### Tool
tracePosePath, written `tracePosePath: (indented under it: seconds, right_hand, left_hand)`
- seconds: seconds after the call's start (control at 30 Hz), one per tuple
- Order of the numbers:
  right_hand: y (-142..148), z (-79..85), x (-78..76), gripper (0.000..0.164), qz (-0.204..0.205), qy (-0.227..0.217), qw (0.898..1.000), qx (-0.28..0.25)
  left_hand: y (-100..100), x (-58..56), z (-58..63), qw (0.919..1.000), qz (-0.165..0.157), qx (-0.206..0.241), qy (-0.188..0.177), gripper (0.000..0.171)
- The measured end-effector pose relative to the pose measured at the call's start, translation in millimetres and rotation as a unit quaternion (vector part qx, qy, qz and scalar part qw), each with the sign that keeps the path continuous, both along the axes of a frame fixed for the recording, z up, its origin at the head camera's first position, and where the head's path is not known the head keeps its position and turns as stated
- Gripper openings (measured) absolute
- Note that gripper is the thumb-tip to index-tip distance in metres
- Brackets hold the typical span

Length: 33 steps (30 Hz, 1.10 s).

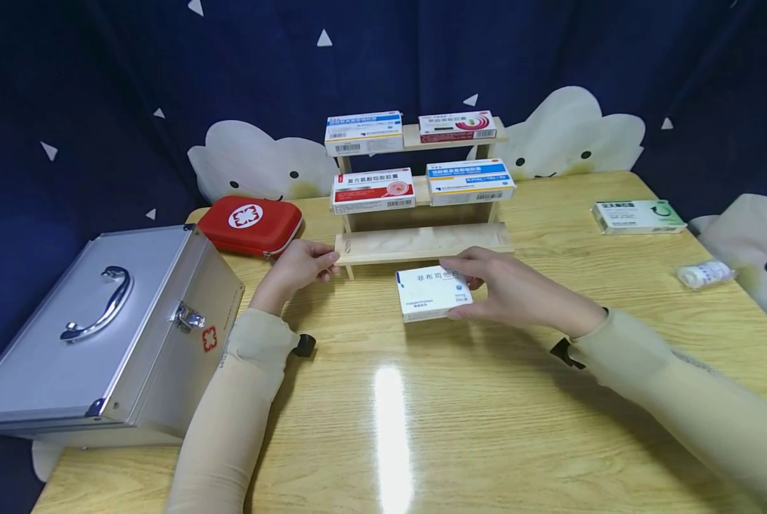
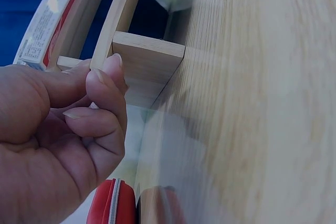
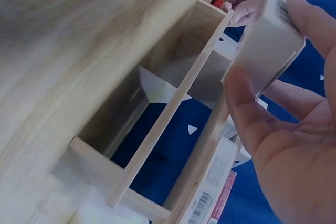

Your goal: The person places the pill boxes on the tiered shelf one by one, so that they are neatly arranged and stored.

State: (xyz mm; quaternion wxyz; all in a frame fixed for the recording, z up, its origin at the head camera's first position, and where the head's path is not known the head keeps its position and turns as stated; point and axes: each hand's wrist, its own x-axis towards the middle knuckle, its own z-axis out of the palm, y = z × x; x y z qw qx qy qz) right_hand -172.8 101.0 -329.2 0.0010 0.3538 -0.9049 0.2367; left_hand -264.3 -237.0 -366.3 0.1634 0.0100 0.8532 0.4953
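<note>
My right hand (image 1: 508, 285) grips a white medicine box (image 1: 430, 291) by its right end, in front of the lowest step of a small wooden tiered rack (image 1: 422, 244). In the right wrist view, thumb and fingers clasp the box (image 3: 268, 40) from two sides. My left hand (image 1: 300, 270) pinches the left end of that lowest step; the left wrist view shows thumb and fingertips on the board's (image 2: 118, 22) edge. On the middle step lie a red-and-white medicine box (image 1: 373, 190) and a blue-and-white one (image 1: 470, 181). The top step holds a blue-and-white box (image 1: 364, 133) and a dark-red-and-white box (image 1: 457, 126).
A silver first-aid case (image 1: 158, 357) stands at the left, with a red zipped pouch (image 1: 250, 225) behind it. On the right of the wooden table (image 1: 486, 421) lie a green-and-white medicine box (image 1: 638, 216) and a small white wrapped roll (image 1: 705, 274). A dark blue curtain (image 1: 409, 57) hangs behind.
</note>
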Motion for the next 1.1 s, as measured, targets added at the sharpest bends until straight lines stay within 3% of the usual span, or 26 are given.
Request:
tracePosePath:
  seconds: [0.4, 0.7, 1.1]
  right_hand:
    - [-30, 0.6, -35.1, 0.076, -0.018, 0.033, 0.999, 0.004]
    - [-53, 3.6, -56.7, 0.076, -0.040, 0.011, 0.999, 0.019]
    - [-73, -7.1, -76.3, 0.080, -0.068, -0.010, 0.998, 0.011]
  left_hand:
    - [1, 0.4, 0.8, 0.9999, -0.004, -0.002, 0.010, 0.028]
    - [0, 0.1, -0.4, 1.0000, 0.000, 0.005, -0.002, 0.029]
    - [1, 0.9, 0.4, 1.0000, 0.002, 0.006, -0.002, 0.028]
